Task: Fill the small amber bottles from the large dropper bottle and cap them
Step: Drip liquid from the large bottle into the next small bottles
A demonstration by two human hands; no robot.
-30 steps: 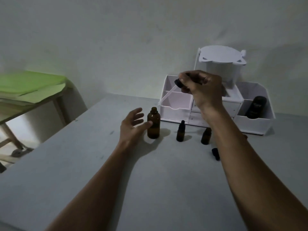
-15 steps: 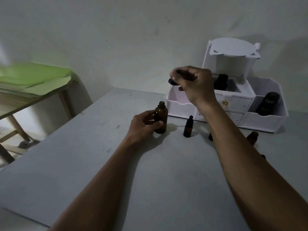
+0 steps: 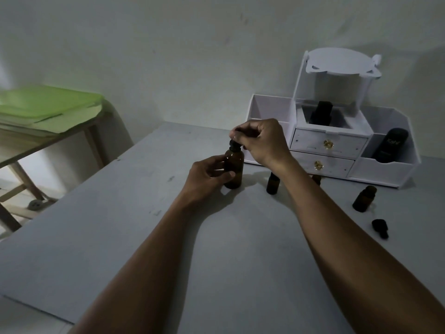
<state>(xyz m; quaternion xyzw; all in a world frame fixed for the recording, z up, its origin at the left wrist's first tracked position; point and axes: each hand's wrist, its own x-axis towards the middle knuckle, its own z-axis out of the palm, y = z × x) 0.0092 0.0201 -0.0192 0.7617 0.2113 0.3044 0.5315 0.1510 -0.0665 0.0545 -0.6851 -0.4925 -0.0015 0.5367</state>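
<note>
The large amber dropper bottle (image 3: pixel 234 168) stands upright on the grey table (image 3: pixel 216 261). My left hand (image 3: pixel 208 175) grips its body from the left. My right hand (image 3: pixel 261 139) pinches the black dropper cap (image 3: pixel 234 144), which sits on the bottle's neck. A small amber bottle (image 3: pixel 272 184) with a black cap stands just right of it, partly behind my right forearm. Another small amber bottle (image 3: pixel 364 198) stands uncapped further right, and a third (image 3: pixel 316 179) peeks out behind my forearm. A loose black cap (image 3: pixel 380 227) lies on the table.
A white desk organiser (image 3: pixel 390 172) with two drawers stands at the back right against the wall, holding dark bottles (image 3: pixel 390 147). A wooden side table with green folders (image 3: pixel 45 107) is at the left.
My right hand has come down from above and set the dropper cap onto the large bottle. My left hand went from open beside the bottle to gripping it.
</note>
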